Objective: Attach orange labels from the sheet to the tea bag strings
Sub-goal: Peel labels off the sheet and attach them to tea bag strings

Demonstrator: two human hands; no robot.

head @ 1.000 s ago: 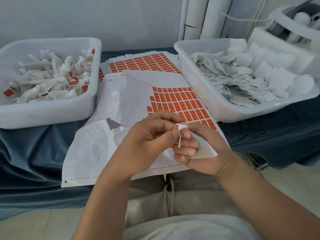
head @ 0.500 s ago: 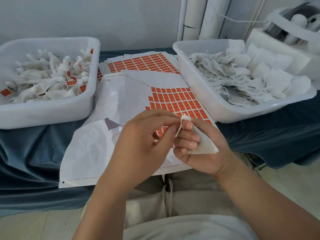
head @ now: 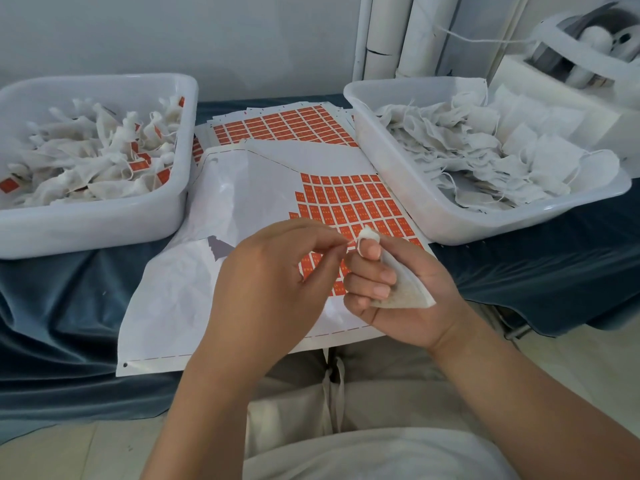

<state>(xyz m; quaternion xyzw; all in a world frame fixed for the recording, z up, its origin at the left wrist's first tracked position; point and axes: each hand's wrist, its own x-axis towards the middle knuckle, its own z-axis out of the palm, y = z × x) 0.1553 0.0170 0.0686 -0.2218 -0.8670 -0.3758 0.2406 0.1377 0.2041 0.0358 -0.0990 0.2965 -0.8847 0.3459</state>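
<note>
My right hand (head: 408, 292) grips a white tea bag (head: 403, 289) with its fingers curled round it, the bag's gathered top poking up past my index finger. Its thin white string (head: 358, 244) loops around that fingertip. My left hand (head: 277, 282) pinches the string's end between thumb and forefinger, just left of the bag. Both hands hover over the sheet of orange labels (head: 346, 202), which lies on the table between two bins; its left part is bare backing paper.
A white bin (head: 97, 220) at left holds tea bags with orange labels attached. A white bin (head: 433, 202) at right holds unlabelled bags. More label sheets (head: 277, 124) lie behind. Dark blue cloth (head: 62, 306) covers the table. White tubes and a machine stand at the back right.
My left hand has drawn the string leftward, away from the bag, so it now stretches taut from the fingertip. The right hand has stayed put, still holding the bag.
</note>
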